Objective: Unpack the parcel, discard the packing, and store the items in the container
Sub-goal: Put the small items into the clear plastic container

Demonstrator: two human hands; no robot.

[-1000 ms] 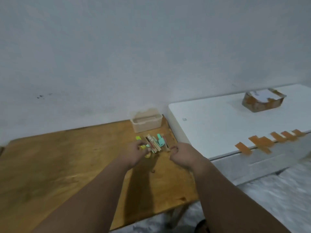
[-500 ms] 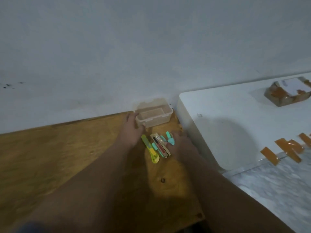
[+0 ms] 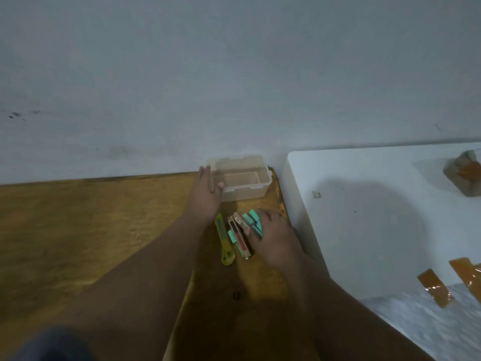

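left hand (image 3: 205, 201) pinches container (image 3: 244, 190); right hand (image 3: 273, 238) curled over teal pieces (image 3: 253, 217); yellow cutter (image 3: 223, 241) between; parcel (image 3: 463, 175) far right.

The person shows as two bare forearms and two bare hands. The left forearm (image 3: 145, 282) and the right forearm (image 3: 338, 308) look broad at the bottom of the view and narrow steadily toward the wrists, smooth in outline and uncovered along all their visible length. The left hand (image 3: 205, 196) shows a flat back and one thumbnail. The right hand (image 3: 273, 238) shows a rounded back with a row of knuckles. Beneath the left forearm lies a blurred dark blue patch (image 3: 52, 345), seemingly worn cloth; which garment cannot be told.
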